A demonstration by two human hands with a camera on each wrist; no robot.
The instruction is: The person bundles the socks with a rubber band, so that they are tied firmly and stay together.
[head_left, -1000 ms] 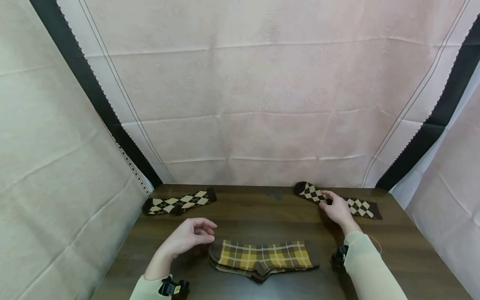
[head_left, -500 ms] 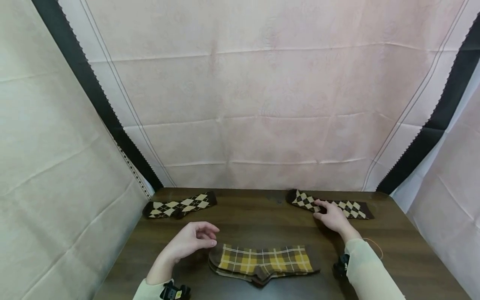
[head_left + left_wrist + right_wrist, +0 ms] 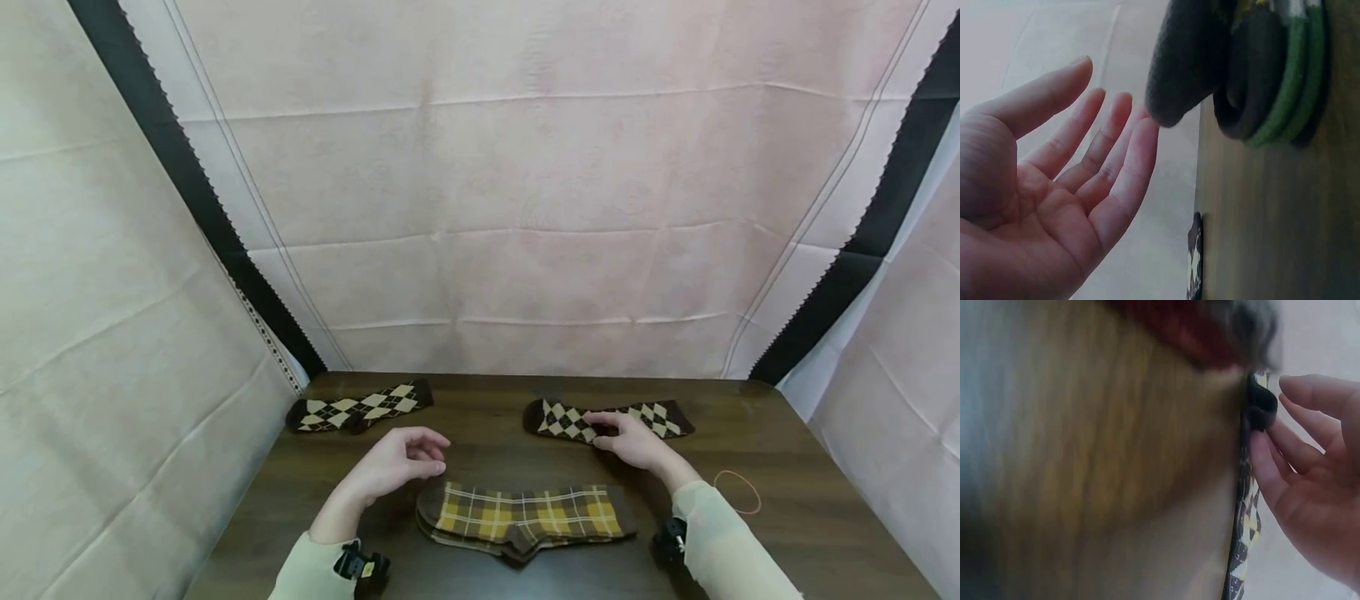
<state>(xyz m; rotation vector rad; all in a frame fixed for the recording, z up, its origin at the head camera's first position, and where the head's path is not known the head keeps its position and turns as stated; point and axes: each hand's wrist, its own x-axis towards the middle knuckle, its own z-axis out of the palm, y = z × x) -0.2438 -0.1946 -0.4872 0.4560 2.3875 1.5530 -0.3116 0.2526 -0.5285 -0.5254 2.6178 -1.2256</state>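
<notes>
My right hand (image 3: 633, 439) lies over a dark argyle sock (image 3: 562, 421) with cream diamonds, its fingertips touching the middle. Thumb and forefinger are apart there. In the right wrist view a dark curled fold (image 3: 1263, 406) of that sock stands beside the fingertips of the right hand (image 3: 1316, 462). My left hand (image 3: 397, 462) hovers relaxed near the left end of a stack of yellow plaid socks (image 3: 532, 512). The left wrist view shows the left hand (image 3: 1079, 175) holding nothing, beside the stack's dark rounded ends (image 3: 1188, 69).
A second argyle sock (image 3: 360, 408) lies at the back left of the brown wooden table (image 3: 480, 450). A thin rubber-band-like loop (image 3: 757, 500) shows by the right sleeve. Pale fabric walls (image 3: 525, 208) rise behind the table and at both sides.
The right argyle sock has slid left and a little nearer under my right hand, from the back right corner. My left hand has shifted slightly right. The plaid stack stays put.
</notes>
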